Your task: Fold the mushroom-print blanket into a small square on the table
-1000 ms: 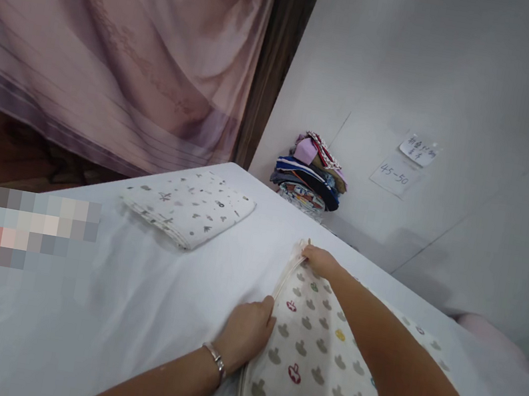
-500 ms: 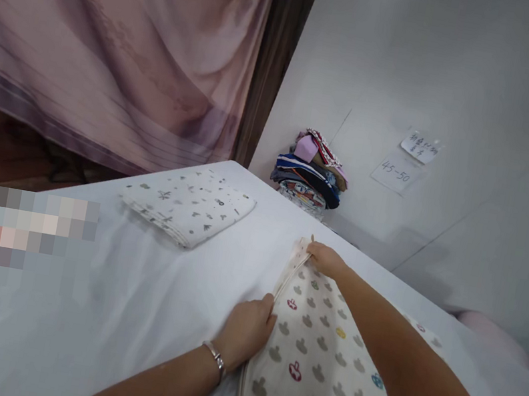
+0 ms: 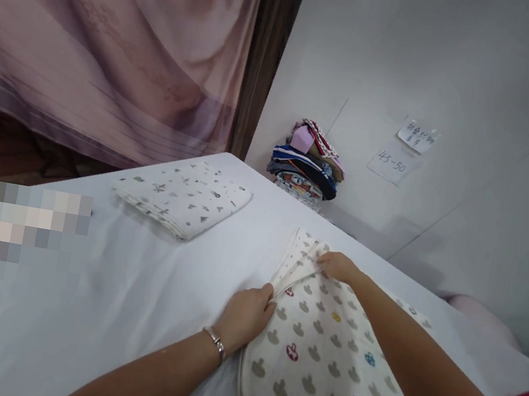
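Cream padded cloth printed with small grey and coloured apple shapes (image 3: 317, 369) lies on the white-covered table (image 3: 99, 305) towards its near right side, under both forearms. The left hand (image 3: 244, 316), a silver bracelet (image 3: 214, 340) on its wrist, presses the cloth's left edge with fingers curled down on it. The right hand (image 3: 338, 266) pinches the far corner of the cloth closed between its fingertips. Half a second ago that corner lay flat under the right hand; now it is drawn back towards the person, so the layers fan open and a pale underside shows. The left hand has barely shifted. Near the far left corner of the table a folded white cloth with small grey marks (image 3: 183, 197) rests unchanged. Beyond the far edge, against the white wall, sits a stack of folded colourful fabrics (image 3: 306, 168).
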The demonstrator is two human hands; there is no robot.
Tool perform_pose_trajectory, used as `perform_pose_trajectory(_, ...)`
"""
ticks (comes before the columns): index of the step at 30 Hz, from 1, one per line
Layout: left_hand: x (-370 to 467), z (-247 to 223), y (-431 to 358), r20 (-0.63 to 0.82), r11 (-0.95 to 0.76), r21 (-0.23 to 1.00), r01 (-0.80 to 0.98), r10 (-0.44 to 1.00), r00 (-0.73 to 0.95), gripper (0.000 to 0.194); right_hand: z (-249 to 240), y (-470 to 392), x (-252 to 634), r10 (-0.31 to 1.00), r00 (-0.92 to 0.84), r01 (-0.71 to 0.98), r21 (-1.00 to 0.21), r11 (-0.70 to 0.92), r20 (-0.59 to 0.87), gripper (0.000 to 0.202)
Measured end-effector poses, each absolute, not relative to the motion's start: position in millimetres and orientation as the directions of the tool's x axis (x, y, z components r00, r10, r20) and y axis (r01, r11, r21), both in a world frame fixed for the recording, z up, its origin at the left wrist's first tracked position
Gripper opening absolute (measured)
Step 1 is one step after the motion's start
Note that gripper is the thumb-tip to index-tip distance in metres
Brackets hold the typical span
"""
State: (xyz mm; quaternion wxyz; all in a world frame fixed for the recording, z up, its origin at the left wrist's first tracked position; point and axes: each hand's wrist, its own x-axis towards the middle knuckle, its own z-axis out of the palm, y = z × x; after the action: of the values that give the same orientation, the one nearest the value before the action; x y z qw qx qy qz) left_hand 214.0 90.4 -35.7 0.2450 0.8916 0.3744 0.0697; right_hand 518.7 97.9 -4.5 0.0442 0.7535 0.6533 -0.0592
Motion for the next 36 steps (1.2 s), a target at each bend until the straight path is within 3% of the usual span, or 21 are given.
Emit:
perform_pose_trajectory(5, 214, -38, 91, -0.038, -0.622, 0.479, 0.620, 0.690, 0.722, 0.019, 3, 138, 489, 0.994, 0.050, 0.999, -0.016, -0.052, -0.095, 0.030)
perform_pose_trajectory(13, 215, -41, 92, -0.034, -0.625, 0.476, 0.618, 0.690, 0.723, 0.017, -22, 178, 468, 0.982, -0.020, 0.997, 0.073, 0.035, -0.188, 0.027)
perform_pose_trajectory(22, 214, -35, 91, -0.053, -0.614, 0.482, 0.625, 0.692, 0.720, 0.017, -13, 177, 473, 0.972, -0.079, 0.978, 0.171, 0.118, -0.222, 0.018)
perform_pose_trajectory(29, 215, -36, 90, -0.067, -0.602, 0.476, 0.641, 0.702, 0.709, 0.018, -9, 183, 466, 0.991, -0.001, 0.973, 0.227, 0.032, -0.137, 0.016)
perform_pose_trajectory(36, 215, -36, 91, -0.089, -0.601, 0.483, 0.637, 0.690, 0.718, 0.020, -21, 185, 458, 0.991, 0.069, 0.981, 0.190, -0.046, -0.116, 0.017)
